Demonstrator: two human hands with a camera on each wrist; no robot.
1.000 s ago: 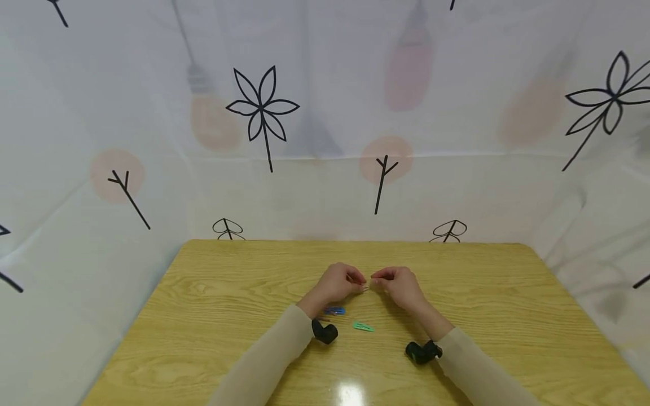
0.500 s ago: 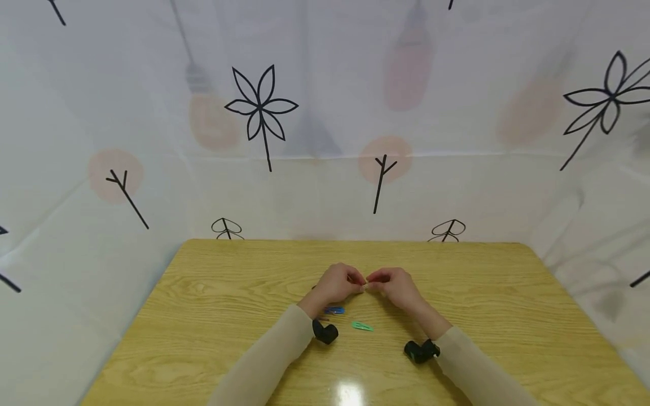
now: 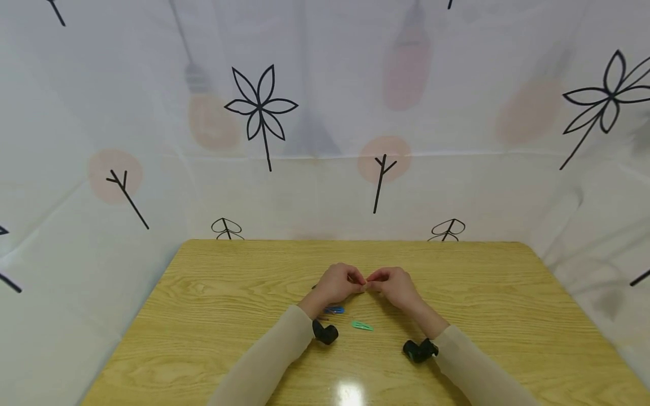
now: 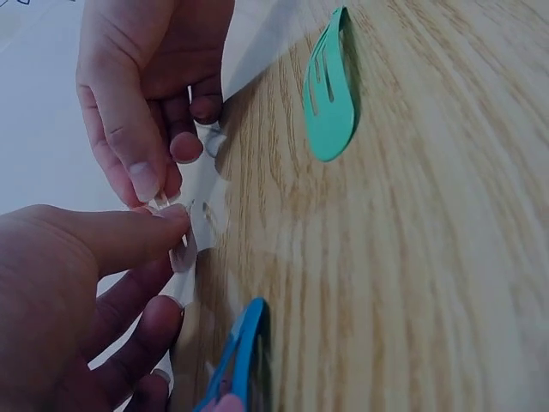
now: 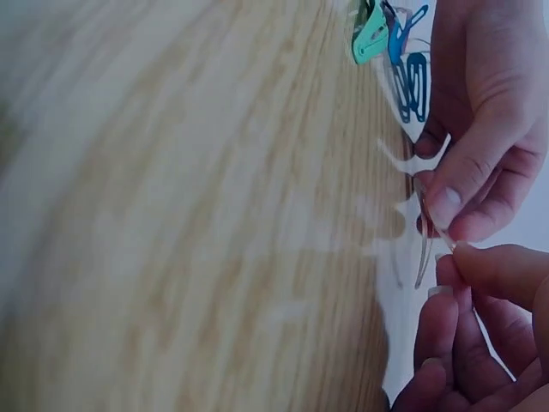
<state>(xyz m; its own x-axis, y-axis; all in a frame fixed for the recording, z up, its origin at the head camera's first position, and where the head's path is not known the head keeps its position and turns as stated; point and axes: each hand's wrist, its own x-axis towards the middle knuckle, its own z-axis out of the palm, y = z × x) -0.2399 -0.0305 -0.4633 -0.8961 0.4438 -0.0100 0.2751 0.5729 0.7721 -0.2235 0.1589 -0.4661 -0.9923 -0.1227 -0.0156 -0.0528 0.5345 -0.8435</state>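
Note:
Between the fingertips of both hands is a pale snap hair clip (image 5: 423,257), its two prongs standing apart in the right wrist view. My left hand (image 3: 336,283) pinches the clip between thumb and index finger. From the other side my right hand (image 3: 398,286) pinches a thin part of it, thumb against index finger. The fingertips of the two hands nearly meet just above the table, and they hide part of the clip. Nearer the body lies a green snap hair clip (image 3: 362,326). A blue snap hair clip (image 3: 334,310) lies beside the left wrist.
The wooden table (image 3: 228,349) carries the clips. Partly hidden by the left forearm is a small brownish-pink item (image 3: 323,320); a dark tip (image 3: 313,287) pokes out beyond the left hand. A patterned white cloth (image 3: 315,197) hangs behind the table.
My right hand has moved slightly left to meet the pale hair clip and now pinches it. The left hand has stayed in place with the clip. The green and blue clips have not moved.

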